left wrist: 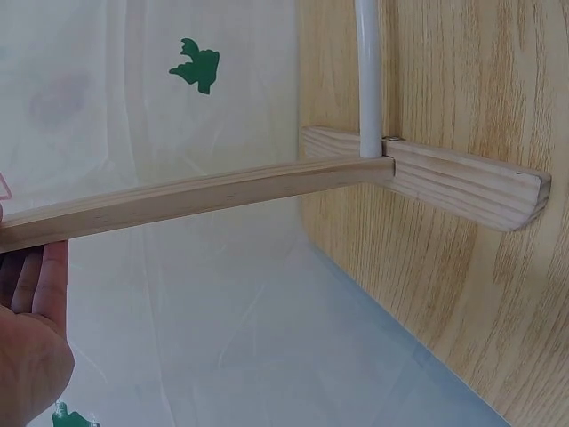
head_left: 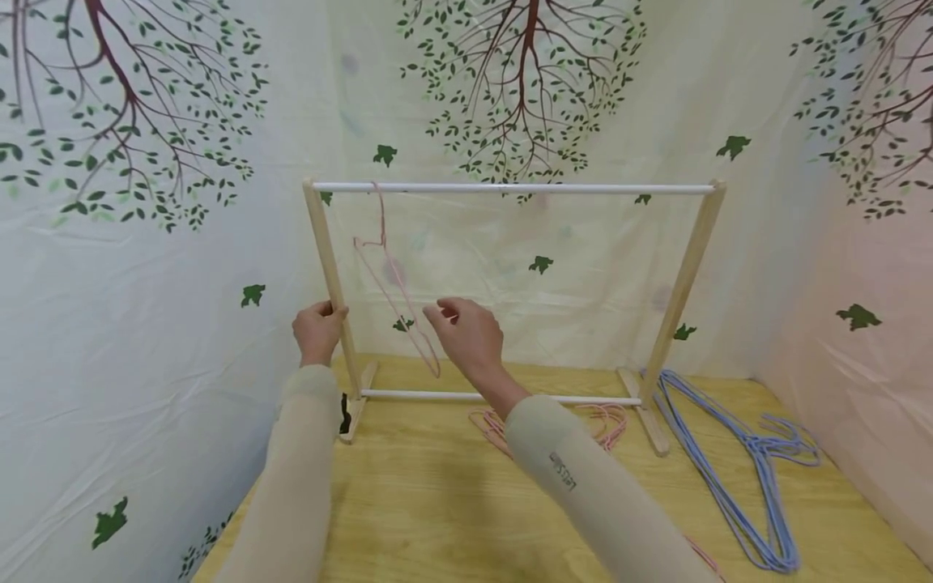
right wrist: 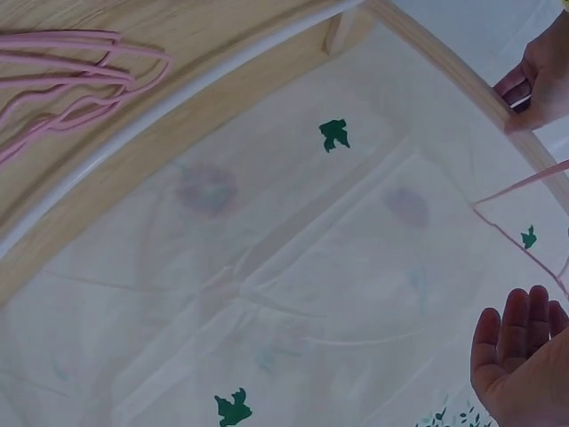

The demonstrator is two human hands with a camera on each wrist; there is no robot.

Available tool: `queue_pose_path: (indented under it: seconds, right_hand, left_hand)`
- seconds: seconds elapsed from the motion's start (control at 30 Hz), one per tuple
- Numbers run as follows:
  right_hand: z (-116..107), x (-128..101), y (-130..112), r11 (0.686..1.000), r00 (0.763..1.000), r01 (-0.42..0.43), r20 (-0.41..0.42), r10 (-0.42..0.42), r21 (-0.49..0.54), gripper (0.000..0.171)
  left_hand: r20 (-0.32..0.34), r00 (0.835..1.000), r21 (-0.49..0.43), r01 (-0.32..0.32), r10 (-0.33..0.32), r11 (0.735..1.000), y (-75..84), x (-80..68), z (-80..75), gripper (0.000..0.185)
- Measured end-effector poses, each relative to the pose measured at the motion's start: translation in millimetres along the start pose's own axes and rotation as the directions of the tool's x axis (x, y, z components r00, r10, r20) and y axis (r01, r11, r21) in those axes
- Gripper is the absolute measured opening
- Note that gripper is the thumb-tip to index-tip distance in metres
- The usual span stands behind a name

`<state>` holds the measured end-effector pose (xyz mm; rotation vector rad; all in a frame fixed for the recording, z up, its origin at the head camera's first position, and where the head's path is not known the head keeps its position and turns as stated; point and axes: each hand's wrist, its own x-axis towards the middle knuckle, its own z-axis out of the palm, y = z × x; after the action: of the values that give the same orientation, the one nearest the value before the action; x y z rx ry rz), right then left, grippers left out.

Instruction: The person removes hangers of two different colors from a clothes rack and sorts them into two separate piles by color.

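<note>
A wooden clothes rack with a white top rail (head_left: 539,189) stands on the table. My left hand (head_left: 319,330) grips its left post (head_left: 325,251) about midway up; the left wrist view shows the fingers (left wrist: 52,285) against the wood. One pink wire hanger (head_left: 383,233) hangs by its hook near the left end of the rail, turned at an angle. Just right of the hanger's lower corner is my right hand (head_left: 466,336), fingers loosely bent. In the right wrist view this hand (right wrist: 520,360) holds nothing and appears apart from the hanger.
Several pink hangers (right wrist: 62,38) lie on the table (head_left: 408,486) behind the right forearm, partly hidden. A stack of blue hangers (head_left: 765,453) lies beside the rack's right foot (head_left: 651,425). Patterned sheeting (head_left: 466,105) surrounds the table, and a lower white bar (head_left: 437,396) joins the feet.
</note>
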<state>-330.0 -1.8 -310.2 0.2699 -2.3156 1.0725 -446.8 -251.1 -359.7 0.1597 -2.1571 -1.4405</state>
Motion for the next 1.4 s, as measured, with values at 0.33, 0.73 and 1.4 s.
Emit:
queue_pose_path:
  seconds: [0.33, 0.73, 1.4]
  right_hand:
    - [15, 3, -18, 0.996, 0.994, -0.059, 0.092, 0.065, -0.068, 0.044]
    - [20, 5, -11, 0.994, 0.996, -0.078, 0.029, 0.080, -0.076, 0.019]
    - [6, 11, 9, 0.995, 0.961, 0.089, -0.265, -0.076, 0.039, 0.015]
  left_hand:
    - [0.013, 1.000, -0.010, 0.019, -0.019, 1.000, 1.6, 0.0, -0.7, 0.032]
    - [0.052, 0.997, -0.043, 0.051, -0.049, 0.998, -1.0, 2.9, -0.8, 0.034]
    - [0.030, 0.999, -0.014, 0.022, -0.022, 1.000, -1.2, 6.8, -0.8, 0.032]
